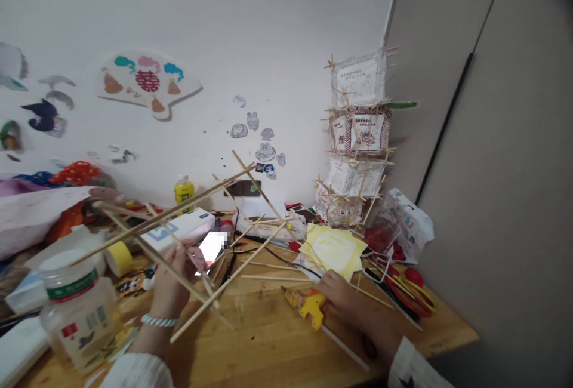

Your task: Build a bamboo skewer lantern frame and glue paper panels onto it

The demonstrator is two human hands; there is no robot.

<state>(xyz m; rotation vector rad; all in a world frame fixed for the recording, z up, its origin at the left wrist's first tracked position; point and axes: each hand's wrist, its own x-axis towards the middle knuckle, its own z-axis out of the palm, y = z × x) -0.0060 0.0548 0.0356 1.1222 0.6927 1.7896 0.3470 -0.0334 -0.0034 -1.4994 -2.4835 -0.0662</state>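
My left hand (175, 268) is closed on a frame of thin wooden sticks (242, 264), raised at a tilt above the table. Its sticks cross one another and stick out on both sides of the hand. Over at the right, my right hand (335, 292) grips a yellow hot glue gun (311, 307) by its handle. The gun's nozzle points left, and a pale glue stick (344, 349) trails from its back end. Just behind the gun lies a yellow sheet with a white drawing (333, 249). A lit phone (211, 251) shows behind my left hand.
A tower of paper panels and sticks (358, 131) stands against the wall at right. A clear jar (78, 316), yellow tape (120, 258) and a tissue pack (179, 227) crowd the left. Scissors (414, 292) and loose sticks (273, 279) lie on the wooden table (250, 340).
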